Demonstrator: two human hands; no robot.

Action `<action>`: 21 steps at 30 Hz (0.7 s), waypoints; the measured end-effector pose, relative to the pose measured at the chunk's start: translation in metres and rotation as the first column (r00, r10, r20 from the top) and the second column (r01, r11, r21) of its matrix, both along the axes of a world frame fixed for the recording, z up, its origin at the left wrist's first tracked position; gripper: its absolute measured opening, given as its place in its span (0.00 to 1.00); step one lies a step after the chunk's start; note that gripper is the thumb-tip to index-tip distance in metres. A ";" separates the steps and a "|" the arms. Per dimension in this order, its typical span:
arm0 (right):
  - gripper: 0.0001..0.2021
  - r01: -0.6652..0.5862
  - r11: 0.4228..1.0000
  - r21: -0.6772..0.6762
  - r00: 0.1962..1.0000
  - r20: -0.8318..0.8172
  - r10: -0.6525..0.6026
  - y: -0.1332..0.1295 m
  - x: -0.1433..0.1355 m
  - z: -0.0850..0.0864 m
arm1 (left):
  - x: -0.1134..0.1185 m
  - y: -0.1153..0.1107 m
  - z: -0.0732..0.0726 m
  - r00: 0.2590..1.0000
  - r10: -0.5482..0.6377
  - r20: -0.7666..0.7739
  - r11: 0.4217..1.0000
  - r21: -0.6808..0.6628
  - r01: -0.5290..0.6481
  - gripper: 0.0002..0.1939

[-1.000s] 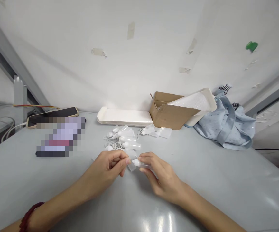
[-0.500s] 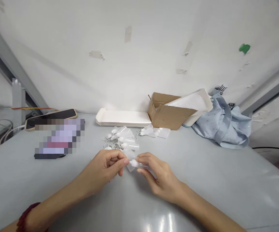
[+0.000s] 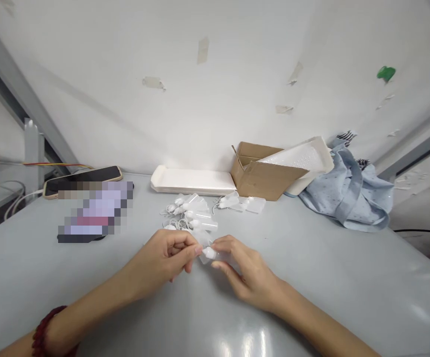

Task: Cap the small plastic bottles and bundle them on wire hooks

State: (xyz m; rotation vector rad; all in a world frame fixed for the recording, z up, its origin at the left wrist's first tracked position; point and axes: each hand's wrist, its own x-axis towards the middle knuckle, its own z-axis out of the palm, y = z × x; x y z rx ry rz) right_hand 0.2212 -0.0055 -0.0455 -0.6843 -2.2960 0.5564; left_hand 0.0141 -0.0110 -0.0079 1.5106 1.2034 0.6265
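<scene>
Between the fingers and thumb of my right hand (image 3: 246, 267) lies a small clear plastic tube with a white pointed cap (image 3: 210, 253), its cap turned left. My left hand (image 3: 175, 255) is closed in a pinch right at the cap's tip; whatever its fingertips hold is hidden. Just beyond both hands is a pile of similar clear tubes with white caps and thin white string loops (image 3: 203, 224). A smaller group of such tubes (image 3: 255, 205) lies behind, to the right.
Along the wall sit a flat white stack (image 3: 196, 181), an open cardboard box (image 3: 274, 181) with white packaging sticking out, and a light blue cloth bag (image 3: 367, 198). On the left of the grey table (image 3: 304, 258) are a phone on a cable (image 3: 106, 173) and a blurred-out phone-like object (image 3: 103, 203).
The whole view has shifted slightly, so things appear a little further right. Both hands keep nearly the same pose around the tube and its cap.
</scene>
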 end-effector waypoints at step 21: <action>0.34 0.333 0.895 0.298 0.722 0.529 -0.445 0.063 0.031 -0.018 | -0.029 0.034 0.003 0.924 0.381 -0.044 0.922 0.097 -0.375 0.15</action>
